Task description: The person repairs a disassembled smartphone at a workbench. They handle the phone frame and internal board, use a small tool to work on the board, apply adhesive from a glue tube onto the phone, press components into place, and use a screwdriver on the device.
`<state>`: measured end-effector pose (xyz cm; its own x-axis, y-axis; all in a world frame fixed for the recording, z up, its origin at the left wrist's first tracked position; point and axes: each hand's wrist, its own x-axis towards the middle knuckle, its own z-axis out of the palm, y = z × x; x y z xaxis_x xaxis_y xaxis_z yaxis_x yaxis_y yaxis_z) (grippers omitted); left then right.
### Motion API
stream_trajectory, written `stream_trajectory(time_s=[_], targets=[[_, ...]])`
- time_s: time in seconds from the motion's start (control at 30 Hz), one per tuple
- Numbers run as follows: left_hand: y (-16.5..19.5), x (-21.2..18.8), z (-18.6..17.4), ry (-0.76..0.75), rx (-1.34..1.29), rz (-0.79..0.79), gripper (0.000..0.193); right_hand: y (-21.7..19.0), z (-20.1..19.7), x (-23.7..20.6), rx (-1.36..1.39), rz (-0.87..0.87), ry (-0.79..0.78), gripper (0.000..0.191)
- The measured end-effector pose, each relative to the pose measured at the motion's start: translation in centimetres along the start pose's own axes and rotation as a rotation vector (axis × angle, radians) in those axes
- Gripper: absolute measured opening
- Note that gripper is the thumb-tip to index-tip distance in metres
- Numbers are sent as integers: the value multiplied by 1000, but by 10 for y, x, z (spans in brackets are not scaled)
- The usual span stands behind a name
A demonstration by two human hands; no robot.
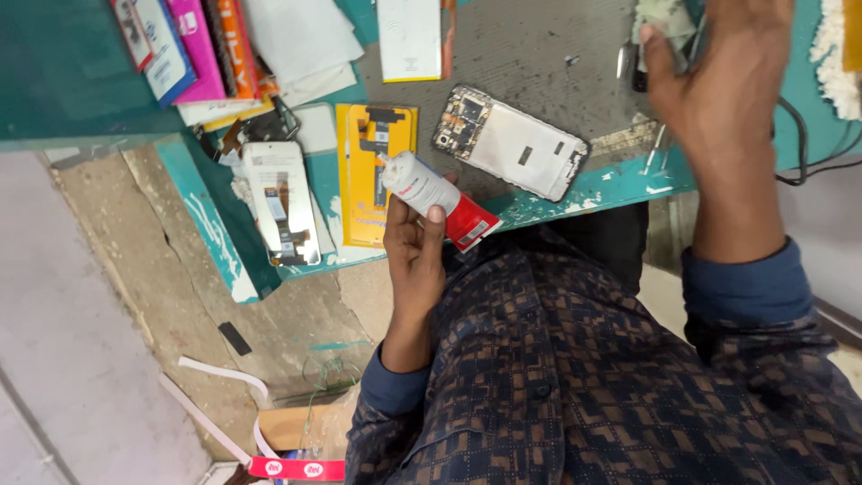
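My left hand [415, 256] is shut on a white glue tube with a red end [437, 198], held tilted just above the front edge of the teal workbench [620, 184]. Just beyond the tube lies an opened phone [512, 144] with its back off, showing the circuit board and white inner plate. My right hand [718, 81] is raised at the upper right with its back toward me. Its thumb rests against a pale crumpled cloth [664, 22], and its fingertips are cut off by the frame's top edge.
A yellow parts card [377, 171] and a display module [280, 202] lie left of the tube. Colourful boxes [197, 45] and a white box [409, 36] sit further back. Tweezers [655, 148], a black cable [799, 153] and white cotton [840, 63] are near my right hand.
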<state>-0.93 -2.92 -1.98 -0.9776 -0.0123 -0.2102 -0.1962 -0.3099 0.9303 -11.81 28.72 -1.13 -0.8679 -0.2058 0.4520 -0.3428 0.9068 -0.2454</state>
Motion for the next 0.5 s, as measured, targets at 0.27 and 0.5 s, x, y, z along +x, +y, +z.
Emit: stream_trajectory(time_s=[0.27, 0.5], targets=[[2, -4, -8, 12, -13, -19, 50, 23, 18, -3, 105, 23, -71, 27], [-1, -4, -12, 24, 113, -1, 54, 61, 15, -28, 259, 300, 8, 22]])
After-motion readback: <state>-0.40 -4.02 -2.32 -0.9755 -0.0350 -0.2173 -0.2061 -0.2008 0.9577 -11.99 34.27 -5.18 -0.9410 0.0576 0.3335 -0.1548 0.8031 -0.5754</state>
